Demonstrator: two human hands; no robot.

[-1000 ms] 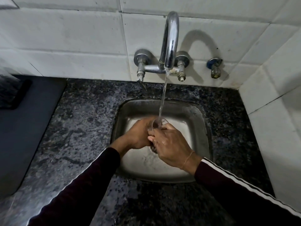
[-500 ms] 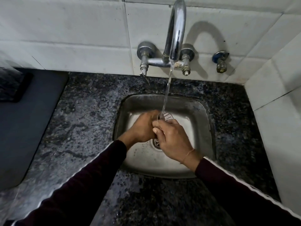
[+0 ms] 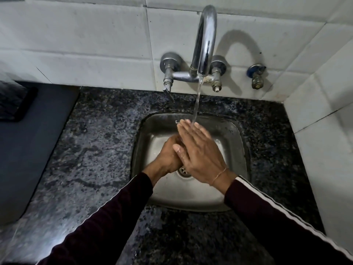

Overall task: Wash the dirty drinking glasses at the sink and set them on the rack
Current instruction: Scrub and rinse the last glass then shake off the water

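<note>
Steel sink under running tap: flat, straight-fingered right hand covers curled left hand, its contents hidden; rinsing seems underway, no glass or rack visible.

A dark speckled granite counter runs along the tiled wall, with 1 steel sink set into it. A dark grey mat lies on its left end.

Home kitchen, steel sink, speckled granite counter, white-tiled wall, chrome tap
</note>
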